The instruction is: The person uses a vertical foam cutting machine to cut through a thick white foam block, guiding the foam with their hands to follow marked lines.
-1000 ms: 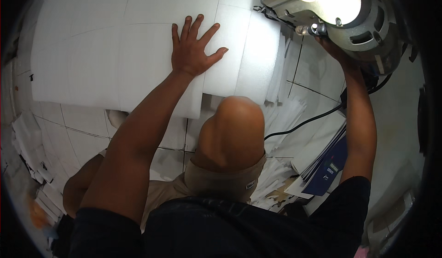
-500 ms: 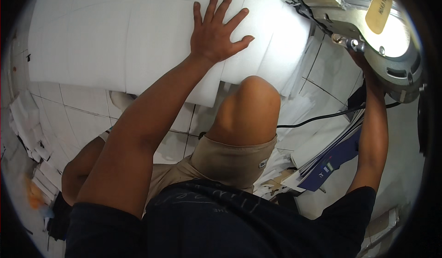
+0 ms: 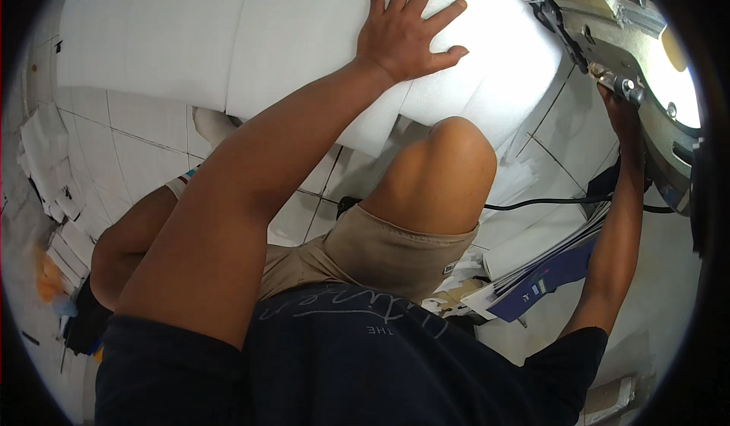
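Note:
My left hand (image 3: 404, 34) lies flat, fingers spread, on white sheet material (image 3: 304, 38) that looks like soft foam, layered in wide strips. Nothing is held in it. At the upper right stands a grey metal machine (image 3: 608, 34) with a rounded, brightly lit housing and a small chain-like part on its near-left side. My right hand (image 3: 620, 110) reaches up to the machine's underside, beside a short metal fitting (image 3: 623, 86). The machine covers most of its fingers, so the grip cannot be made out.
A black cable (image 3: 547, 201) runs from the machine's side across the white tiled floor (image 3: 144, 129). By my right forearm lean stacked sheets with a blue printed cover (image 3: 544, 281). White scraps (image 3: 49, 160) lie at the left. My bent knee (image 3: 460, 160) is close to the sheet's near edge.
The whole view has shifted, so the sheet, machine and both hands appear farther right. My left hand remains spread on the sheet, and my right hand stays at the machine.

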Demonstrator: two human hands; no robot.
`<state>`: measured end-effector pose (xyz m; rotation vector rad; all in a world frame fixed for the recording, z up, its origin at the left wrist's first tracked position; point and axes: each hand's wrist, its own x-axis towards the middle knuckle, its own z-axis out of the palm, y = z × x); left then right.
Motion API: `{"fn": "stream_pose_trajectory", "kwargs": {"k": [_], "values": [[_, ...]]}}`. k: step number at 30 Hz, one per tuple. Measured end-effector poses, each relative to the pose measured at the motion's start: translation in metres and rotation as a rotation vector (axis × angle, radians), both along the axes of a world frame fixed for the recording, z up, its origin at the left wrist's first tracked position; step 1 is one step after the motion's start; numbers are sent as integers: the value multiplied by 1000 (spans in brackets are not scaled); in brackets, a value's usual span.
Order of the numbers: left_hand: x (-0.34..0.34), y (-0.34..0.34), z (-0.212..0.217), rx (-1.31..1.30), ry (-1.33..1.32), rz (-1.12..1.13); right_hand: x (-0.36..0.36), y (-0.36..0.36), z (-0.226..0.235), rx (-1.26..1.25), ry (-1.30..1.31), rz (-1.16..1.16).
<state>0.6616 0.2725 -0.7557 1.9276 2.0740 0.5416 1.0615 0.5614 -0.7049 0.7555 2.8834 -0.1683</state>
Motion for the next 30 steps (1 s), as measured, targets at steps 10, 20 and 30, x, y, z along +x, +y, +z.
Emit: {"fn": "stream_pose_trajectory", "kwargs": {"k": [10, 20, 30], "values": [[4, 3, -1, 18, 19, 9, -39, -12, 18, -49, 52, -119], [0, 4, 2, -15, 16, 4, -62, -26, 25, 183, -131, 45], [5, 7, 2, -20, -7, 0, -52, -13, 19, 327, -160, 243]]}}
